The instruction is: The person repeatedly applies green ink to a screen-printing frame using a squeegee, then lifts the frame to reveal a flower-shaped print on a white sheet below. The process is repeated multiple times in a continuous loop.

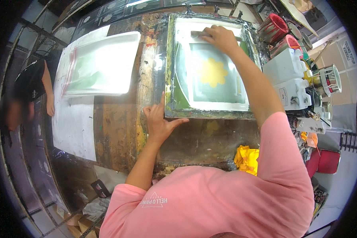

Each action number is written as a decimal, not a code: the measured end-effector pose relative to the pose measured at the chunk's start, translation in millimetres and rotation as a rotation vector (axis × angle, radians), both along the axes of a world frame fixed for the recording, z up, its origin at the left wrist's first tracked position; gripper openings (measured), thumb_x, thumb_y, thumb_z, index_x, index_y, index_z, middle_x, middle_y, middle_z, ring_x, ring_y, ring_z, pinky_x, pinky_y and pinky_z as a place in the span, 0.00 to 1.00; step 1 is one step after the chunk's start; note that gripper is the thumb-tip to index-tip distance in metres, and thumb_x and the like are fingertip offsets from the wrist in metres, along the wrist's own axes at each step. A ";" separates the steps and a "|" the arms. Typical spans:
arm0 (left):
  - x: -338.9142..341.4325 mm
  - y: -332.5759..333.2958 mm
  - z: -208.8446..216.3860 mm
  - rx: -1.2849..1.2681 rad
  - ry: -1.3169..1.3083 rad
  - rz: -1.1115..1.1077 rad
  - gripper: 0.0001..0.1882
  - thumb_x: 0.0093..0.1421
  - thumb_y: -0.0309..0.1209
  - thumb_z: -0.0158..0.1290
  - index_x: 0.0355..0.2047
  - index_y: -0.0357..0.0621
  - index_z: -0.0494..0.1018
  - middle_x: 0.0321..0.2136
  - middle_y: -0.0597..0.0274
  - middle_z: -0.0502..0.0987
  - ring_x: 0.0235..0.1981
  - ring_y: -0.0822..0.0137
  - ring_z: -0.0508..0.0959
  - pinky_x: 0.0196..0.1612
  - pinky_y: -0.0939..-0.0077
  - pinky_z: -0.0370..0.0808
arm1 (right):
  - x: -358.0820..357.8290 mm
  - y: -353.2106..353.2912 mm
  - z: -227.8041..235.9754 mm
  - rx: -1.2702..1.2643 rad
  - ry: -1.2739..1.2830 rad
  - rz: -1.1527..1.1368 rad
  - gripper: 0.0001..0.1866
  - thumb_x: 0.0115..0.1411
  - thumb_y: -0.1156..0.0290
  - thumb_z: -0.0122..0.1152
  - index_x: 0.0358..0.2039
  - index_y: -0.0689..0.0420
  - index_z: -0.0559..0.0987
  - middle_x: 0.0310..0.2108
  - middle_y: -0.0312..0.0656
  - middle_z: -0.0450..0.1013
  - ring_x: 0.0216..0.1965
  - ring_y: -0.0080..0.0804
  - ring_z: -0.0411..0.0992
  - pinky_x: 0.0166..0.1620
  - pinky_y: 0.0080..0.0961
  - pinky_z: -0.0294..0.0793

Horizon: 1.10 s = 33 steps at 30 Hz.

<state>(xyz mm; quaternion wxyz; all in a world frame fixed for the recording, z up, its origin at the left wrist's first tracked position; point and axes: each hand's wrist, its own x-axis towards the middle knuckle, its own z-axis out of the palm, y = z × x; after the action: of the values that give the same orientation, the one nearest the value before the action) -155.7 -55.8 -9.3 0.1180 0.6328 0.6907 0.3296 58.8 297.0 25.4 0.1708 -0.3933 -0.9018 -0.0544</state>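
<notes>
A printing screen [169, 79] in a paint-smeared frame lies on the worktable, with a yellow flower shape [213, 73] showing through its mesh. My right hand [221, 37] is closed at the far end of the screen, gripping what looks like a squeegee [196, 35], mostly hidden under the fingers. White ink [190, 23] is spread along that far end. At the near left corner of the frame rests my left hand [159, 121], thumb and index finger stretched apart along the two edges.
A stack of clear plastic sheets [103, 65] lies on white paper [73, 127] to the left, beside another person [31, 85]. Paint cans [272, 28] and white jugs [287, 95] crowd the right side. A crumpled yellow cloth [246, 159] sits near me.
</notes>
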 end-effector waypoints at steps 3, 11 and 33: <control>1.1 -8.9 3.0 0.001 0.022 0.003 0.64 0.39 0.64 0.75 0.70 0.36 0.68 0.37 0.60 0.79 0.42 0.59 0.72 0.58 0.58 0.62 | 12.5 -57.2 -1.0 -0.030 -0.046 -0.007 0.22 0.68 0.41 0.57 0.46 0.44 0.83 0.40 0.41 0.79 0.43 0.45 0.81 0.38 0.48 0.82; 4.6 -33.2 9.3 0.052 0.058 0.012 0.61 0.43 0.63 0.74 0.69 0.34 0.68 0.37 0.56 0.79 0.41 0.55 0.71 0.55 0.58 0.64 | 43.6 -280.8 58.0 -0.152 -0.115 -0.040 0.22 0.65 0.47 0.64 0.43 0.54 0.77 0.35 0.43 0.77 0.37 0.43 0.80 0.34 0.41 0.82; 51.2 -16.3 24.2 -0.198 0.610 0.080 0.56 0.64 0.75 0.45 0.79 0.49 0.51 0.76 0.30 0.47 0.78 0.32 0.44 0.70 0.19 0.27 | 36.4 -175.0 255.2 0.360 0.317 -0.011 0.29 0.68 0.48 0.53 0.23 0.61 0.82 0.24 0.53 0.79 0.31 0.52 0.79 0.44 0.49 0.69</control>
<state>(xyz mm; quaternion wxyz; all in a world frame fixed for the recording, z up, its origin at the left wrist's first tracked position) -104.5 -72.2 14.9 -0.0465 0.6603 0.7471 0.0603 95.2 122.0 280.5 0.3771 -0.3650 -0.8374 -0.1528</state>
